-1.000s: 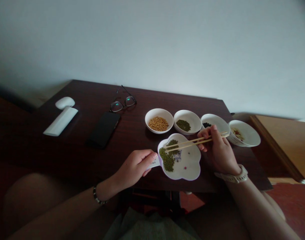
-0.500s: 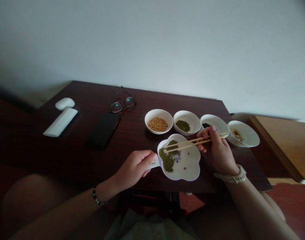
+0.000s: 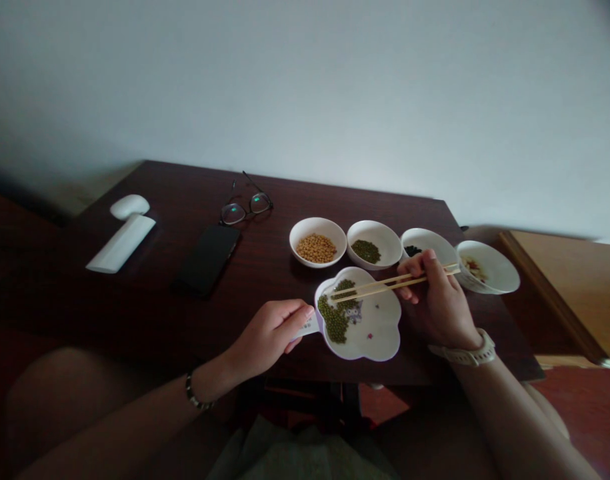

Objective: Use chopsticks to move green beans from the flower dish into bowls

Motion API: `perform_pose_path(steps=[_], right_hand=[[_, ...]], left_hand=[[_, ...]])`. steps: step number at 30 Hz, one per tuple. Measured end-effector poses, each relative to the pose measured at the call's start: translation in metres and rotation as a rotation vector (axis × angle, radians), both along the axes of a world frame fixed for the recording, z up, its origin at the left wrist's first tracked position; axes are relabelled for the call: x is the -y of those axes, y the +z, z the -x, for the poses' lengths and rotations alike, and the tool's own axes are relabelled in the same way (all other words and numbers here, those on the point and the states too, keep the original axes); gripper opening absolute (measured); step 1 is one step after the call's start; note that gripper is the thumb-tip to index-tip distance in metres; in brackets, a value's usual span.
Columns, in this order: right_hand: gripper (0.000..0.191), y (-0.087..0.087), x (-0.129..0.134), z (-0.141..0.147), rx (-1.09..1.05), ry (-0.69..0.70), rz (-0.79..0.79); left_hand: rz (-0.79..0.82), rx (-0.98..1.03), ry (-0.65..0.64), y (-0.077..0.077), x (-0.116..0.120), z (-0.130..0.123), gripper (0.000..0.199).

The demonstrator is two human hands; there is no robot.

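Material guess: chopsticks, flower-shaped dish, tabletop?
Chopsticks: probably bamboo or wood; pale tan, matte. Flower-shaped dish: likely plastic, possibly glazed ceramic; smooth white, printed motifs. Tabletop: wood or wood-look laminate, can't tell; dark reddish-brown, low sheen, grain streaks.

The chopsticks (image 3: 379, 290) look wooden, the dish (image 3: 385, 325) smooth, the table (image 3: 269, 267) wood-grained.

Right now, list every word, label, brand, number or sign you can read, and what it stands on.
No text can be read.
Handle of the flower-shaped dish, held in the left hand: dark characters, too small and blurred.
Inside the dish: a printed cartoon figure, no readable words.
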State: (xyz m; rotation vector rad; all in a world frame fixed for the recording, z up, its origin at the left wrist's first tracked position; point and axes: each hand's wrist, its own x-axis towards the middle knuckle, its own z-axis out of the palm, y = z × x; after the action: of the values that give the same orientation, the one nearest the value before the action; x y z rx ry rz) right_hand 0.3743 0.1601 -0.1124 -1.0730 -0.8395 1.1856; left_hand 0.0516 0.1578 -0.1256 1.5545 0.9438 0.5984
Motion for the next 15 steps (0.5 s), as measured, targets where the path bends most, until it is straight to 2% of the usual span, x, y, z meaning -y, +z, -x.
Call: perform_pose_path(steps=[10, 15], right_hand=[[0.051, -0.0002, 0.0011, -0.0016, 0.064, -0.017, 0.008], [0.052, 0.0008, 0.0002, -0.0005, 0.028, -0.031, 0.003]], left_hand=[[-0.011, 0.000, -0.009, -0.0017, -0.0013, -0.0010, 0.051], [-0.007, 0.005, -0.011, -0.0030, -0.0001, 0.0005, 0.051]])
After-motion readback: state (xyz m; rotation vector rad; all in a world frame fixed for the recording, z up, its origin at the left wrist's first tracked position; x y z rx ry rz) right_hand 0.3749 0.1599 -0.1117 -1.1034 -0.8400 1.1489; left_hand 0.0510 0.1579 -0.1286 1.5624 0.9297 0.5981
